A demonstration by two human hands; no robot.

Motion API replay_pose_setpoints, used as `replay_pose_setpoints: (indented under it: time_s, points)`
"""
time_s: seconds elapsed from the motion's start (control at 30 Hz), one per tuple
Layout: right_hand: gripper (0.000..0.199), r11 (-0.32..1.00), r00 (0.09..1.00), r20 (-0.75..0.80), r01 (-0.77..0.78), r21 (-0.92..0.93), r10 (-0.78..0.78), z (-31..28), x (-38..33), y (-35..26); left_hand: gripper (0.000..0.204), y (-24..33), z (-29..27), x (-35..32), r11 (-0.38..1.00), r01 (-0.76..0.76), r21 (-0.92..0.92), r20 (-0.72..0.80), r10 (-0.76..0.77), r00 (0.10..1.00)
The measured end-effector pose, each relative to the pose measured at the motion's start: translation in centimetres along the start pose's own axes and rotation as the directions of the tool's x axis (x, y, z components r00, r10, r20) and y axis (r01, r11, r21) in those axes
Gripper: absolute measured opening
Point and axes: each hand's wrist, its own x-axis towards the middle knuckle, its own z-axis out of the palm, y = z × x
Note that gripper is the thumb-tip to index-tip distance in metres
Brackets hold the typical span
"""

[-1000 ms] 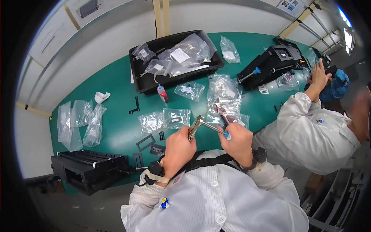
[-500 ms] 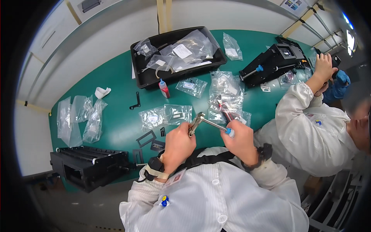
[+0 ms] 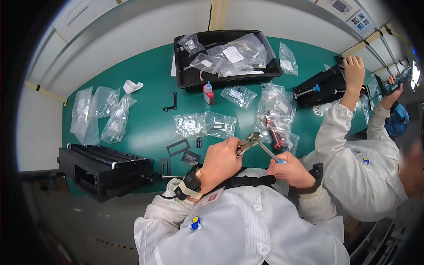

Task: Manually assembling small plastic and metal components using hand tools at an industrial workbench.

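My left hand [image 3: 222, 160] is closed around a pair of metal locking pliers [image 3: 250, 140]. The pliers' jaws meet the far end of a slim metal rod [image 3: 266, 151]. My right hand [image 3: 295, 171] is closed on the rod's near end, where a light blue piece [image 3: 281, 161] shows between the fingers. The rod slants from the jaws down to the right, above the front of the table. Just beyond my hands lie a red-handled tool [image 3: 276, 138] and clear plastic bags [image 3: 219, 125]. My left hand hides much of the pliers' handles.
A black bin [image 3: 185, 81] of bagged parts stands at the back of the green table [image 3: 148, 112]. Black assemblies [image 3: 99, 174] sit left and right. A red bottle [image 3: 208, 94] stands mid-table. At right, a co-worker's hand [image 3: 354, 73] is on the other assembly; their other hand holds a power drill [image 3: 395, 81].
The table has shifted rightward in view. The rod now slopes more steeply from the pliers, both tools still held. The co-worker's hands have moved apart, one now raised with a drill.
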Motion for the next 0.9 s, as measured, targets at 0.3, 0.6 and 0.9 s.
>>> replay_pose_setpoints:
  time_s: [0.3, 0.6, 0.9]
  points:
    - [0.029, 0.302, 0.306, -0.245, 0.157, -0.940, -0.920, 3.3, 2.2, 2.1, 0.028, 0.4, -0.2, 0.0, 0.998, 0.031, 0.056, -0.047, -0.028, 0.998]
    - [0.021, 0.525, 0.612, -0.222, 0.375, -0.764, -0.759, 1.9, -0.2, 1.5, 0.021, 0.7, -0.5, -0.6, 0.993, -0.116, -0.010, -0.128, 0.114, 0.985]
    - [0.024, 0.905, 0.916, -0.255, 0.202, -0.375, -0.310, 2.2, -1.7, -0.4, 0.045, 0.1, -0.6, 0.1, 0.977, -0.213, 0.016, -0.187, 0.212, 0.959]
